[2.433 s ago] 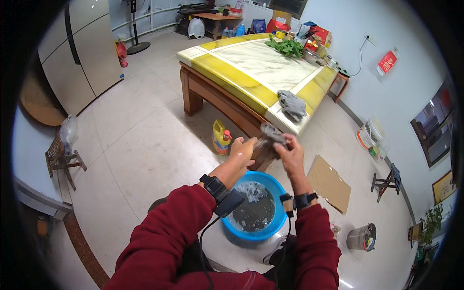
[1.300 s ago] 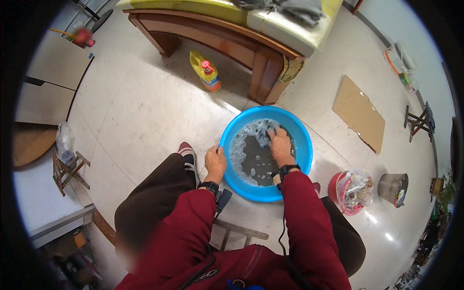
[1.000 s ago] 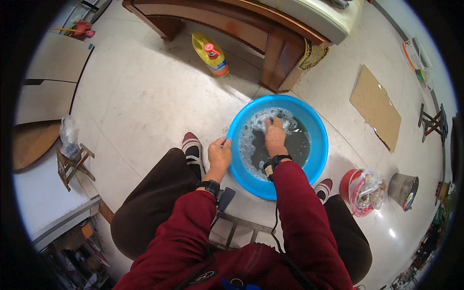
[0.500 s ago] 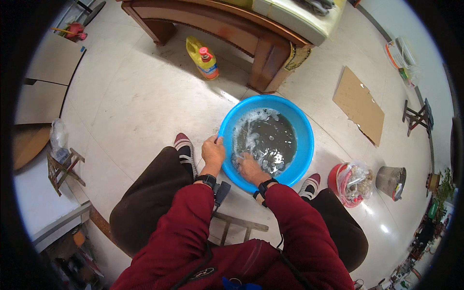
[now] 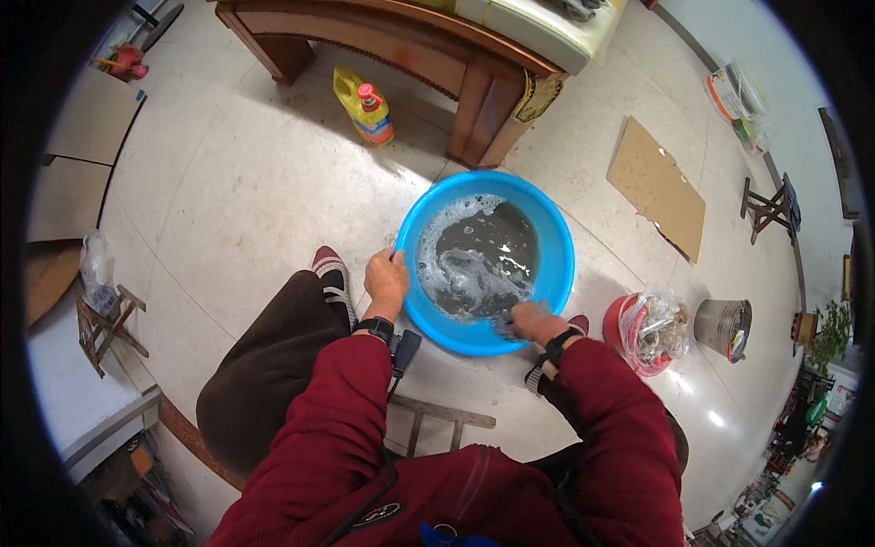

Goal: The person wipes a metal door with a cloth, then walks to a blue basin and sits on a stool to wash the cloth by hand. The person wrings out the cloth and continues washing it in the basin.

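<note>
A round blue plastic basin (image 5: 558, 205) of murky grey water with white suds stands on the floor between my feet. My left hand (image 5: 387, 281) is closed on the basin's left rim, thumb at the top edge. My right hand (image 5: 538, 323) is at the near right rim, its fingers curled. A greyish, motion-blurred thing shows at the fingertips; whether it is a wet cloth, a scourer or splashing water I cannot make out. The suds (image 5: 465, 273) swirl in the middle of the water, and what lies beneath is hidden.
Beyond the basin stands a brown wooden table (image 5: 474, 109), with a yellow bottle with red cap (image 5: 369, 114) beside it. To the right are a flat cardboard piece (image 5: 656, 187), a red bucket with a plastic bag (image 5: 652, 330), a grey bucket (image 5: 722, 326) and a folding stool (image 5: 773, 208).
My right hand has come up out of the water and moved right to the near rim. The suds have spread and swirled. My left hand stays on the rim; the view has shifted slightly.
</note>
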A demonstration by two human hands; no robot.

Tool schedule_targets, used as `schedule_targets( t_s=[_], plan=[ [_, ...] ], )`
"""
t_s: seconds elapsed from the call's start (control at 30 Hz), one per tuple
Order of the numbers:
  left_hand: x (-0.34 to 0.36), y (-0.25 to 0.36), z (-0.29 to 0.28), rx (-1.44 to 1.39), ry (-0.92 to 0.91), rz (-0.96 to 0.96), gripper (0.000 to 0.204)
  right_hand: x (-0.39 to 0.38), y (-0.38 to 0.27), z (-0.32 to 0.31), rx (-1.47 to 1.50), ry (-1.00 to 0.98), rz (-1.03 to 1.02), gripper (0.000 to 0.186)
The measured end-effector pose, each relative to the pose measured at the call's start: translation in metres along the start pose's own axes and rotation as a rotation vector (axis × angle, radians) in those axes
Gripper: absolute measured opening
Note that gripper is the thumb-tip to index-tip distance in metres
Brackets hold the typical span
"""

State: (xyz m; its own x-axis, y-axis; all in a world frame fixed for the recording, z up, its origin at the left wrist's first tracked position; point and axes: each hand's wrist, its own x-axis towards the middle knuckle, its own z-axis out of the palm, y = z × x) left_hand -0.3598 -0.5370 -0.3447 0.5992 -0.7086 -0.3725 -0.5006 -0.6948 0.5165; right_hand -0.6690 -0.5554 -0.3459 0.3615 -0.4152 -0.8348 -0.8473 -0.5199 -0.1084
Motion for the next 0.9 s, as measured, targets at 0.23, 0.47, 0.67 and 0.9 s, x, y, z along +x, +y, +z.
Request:
schedule_targets(
  t_s=[0.23,0.47,0.67,0.9],
  plan=[
    [-0.003,0.001,-0.001,-0.019,0.005,-0.001,0.024,0.013,0.070,-0.087,-0.912,0.437,-0.115,0.030],
    [0.002,0.000,0.002,-0.009,-0.027,-0.030,0.026,-0.003,0.066,-0.037,-0.864,0.363,-0.068,0.039],
    [0.001,0.003,0.009,0.022,0.002,-0.066,0.026,-0.026,0.002,0.029,-0.420,0.140,-0.023,0.029],
    [0.001,0.002,0.008,0.016,-0.005,-0.020,0.023,0.039,-0.103,0.038,0.136,0.138,-0.477,0.024]
  ],
)
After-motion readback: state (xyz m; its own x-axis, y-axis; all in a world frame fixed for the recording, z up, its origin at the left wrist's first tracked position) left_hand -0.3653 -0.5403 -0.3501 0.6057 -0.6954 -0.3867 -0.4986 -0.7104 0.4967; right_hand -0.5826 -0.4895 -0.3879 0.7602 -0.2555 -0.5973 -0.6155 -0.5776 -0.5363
